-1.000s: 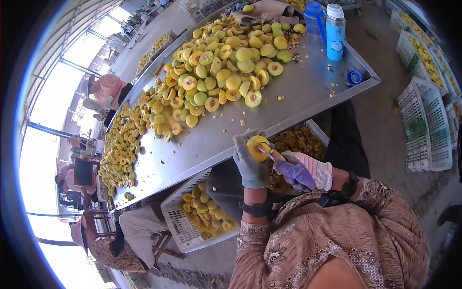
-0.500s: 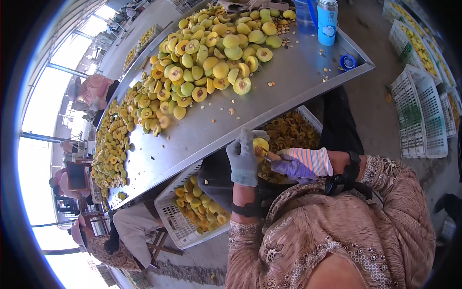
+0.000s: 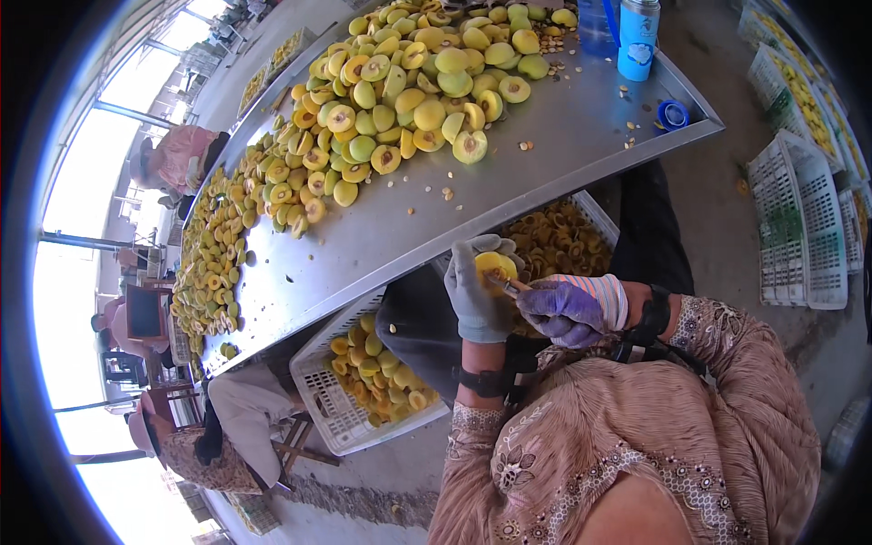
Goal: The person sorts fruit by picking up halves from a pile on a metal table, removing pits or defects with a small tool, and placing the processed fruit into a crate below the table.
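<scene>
My left hand (image 3: 479, 295), in a grey glove, has its fingers curled round a yellow fruit half (image 3: 496, 266) that looks like plum or apricot. My right hand (image 3: 565, 309), in a purple glove with a striped cuff, grips a small pitting tool (image 3: 519, 285) with a tan shaft. The tool's tip is at the fruit's cut face and cannot be made out clearly. Both hands are in front of my chest, over a crate of darker pitted fruit halves (image 3: 556, 238), just off the metal table's near edge.
The metal table (image 3: 400, 241) bears a large heap of halved fruit (image 3: 413, 91) and scattered pits. A blue bottle (image 3: 638, 45) and blue lid (image 3: 672, 115) stand at its right. A white crate of fruit (image 3: 341, 427) sits below left; stacked crates (image 3: 795, 222) stand right. Other people sit at left.
My left hand has turned, its fingers now wrapped round the fruit, and the cut face shows more. My right hand has shifted slightly with the tool. The whole view has swung a little.
</scene>
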`<state>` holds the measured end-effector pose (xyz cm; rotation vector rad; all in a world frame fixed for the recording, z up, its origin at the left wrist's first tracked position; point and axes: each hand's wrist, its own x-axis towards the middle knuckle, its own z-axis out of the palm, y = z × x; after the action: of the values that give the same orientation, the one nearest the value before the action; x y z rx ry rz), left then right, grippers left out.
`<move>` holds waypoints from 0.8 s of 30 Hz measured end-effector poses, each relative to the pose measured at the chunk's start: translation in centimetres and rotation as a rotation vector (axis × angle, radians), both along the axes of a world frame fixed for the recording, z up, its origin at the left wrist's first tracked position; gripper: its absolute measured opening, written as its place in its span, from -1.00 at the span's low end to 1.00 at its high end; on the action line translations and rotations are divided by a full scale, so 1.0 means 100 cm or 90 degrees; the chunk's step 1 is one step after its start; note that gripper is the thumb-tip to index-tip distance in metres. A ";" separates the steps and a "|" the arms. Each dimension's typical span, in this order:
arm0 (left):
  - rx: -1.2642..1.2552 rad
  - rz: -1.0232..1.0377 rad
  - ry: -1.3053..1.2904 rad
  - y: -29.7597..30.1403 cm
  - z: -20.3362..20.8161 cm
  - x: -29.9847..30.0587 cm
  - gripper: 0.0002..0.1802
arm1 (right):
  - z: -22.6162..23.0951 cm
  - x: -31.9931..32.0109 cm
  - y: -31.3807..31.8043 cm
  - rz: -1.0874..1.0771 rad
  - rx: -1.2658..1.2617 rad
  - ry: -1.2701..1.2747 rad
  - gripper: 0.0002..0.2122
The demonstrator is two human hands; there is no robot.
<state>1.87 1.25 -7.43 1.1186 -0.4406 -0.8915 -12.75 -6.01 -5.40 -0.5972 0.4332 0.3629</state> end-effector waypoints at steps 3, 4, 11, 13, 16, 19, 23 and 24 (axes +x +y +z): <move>-0.208 -0.177 0.282 -0.003 -0.002 -0.002 -0.47 | -0.002 0.003 0.007 0.004 0.071 0.000 -0.73; -0.198 -0.153 0.245 -0.004 -0.001 -0.001 -0.52 | -0.005 0.003 0.008 0.009 0.090 -0.024 -0.73; -0.079 0.206 0.045 0.032 0.016 0.037 -0.61 | -0.064 -0.011 -0.012 0.181 -0.521 -0.109 -0.72; -0.064 0.182 0.031 0.069 0.019 0.071 -0.65 | -0.126 -0.022 -0.025 0.250 -0.944 -0.136 -0.67; 0.248 0.263 -0.228 0.141 -0.005 0.144 -0.64 | -0.155 -0.035 -0.026 0.215 -0.968 -0.028 -0.62; 0.580 0.300 -0.644 0.158 -0.003 0.198 -0.55 | -0.153 -0.036 -0.027 0.211 -0.745 0.129 -0.63; 0.637 0.324 -0.877 0.089 0.029 0.254 -0.47 | -0.166 -0.044 -0.027 0.182 -0.864 -0.021 -0.68; 0.602 0.290 -0.910 0.063 0.032 0.266 -0.46 | -0.171 -0.046 -0.028 0.118 -0.870 -0.055 -0.70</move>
<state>28.42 7.52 -4.28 2.5522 -0.8789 0.3472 -17.32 -8.78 -22.52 -1.9838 0.5094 0.1686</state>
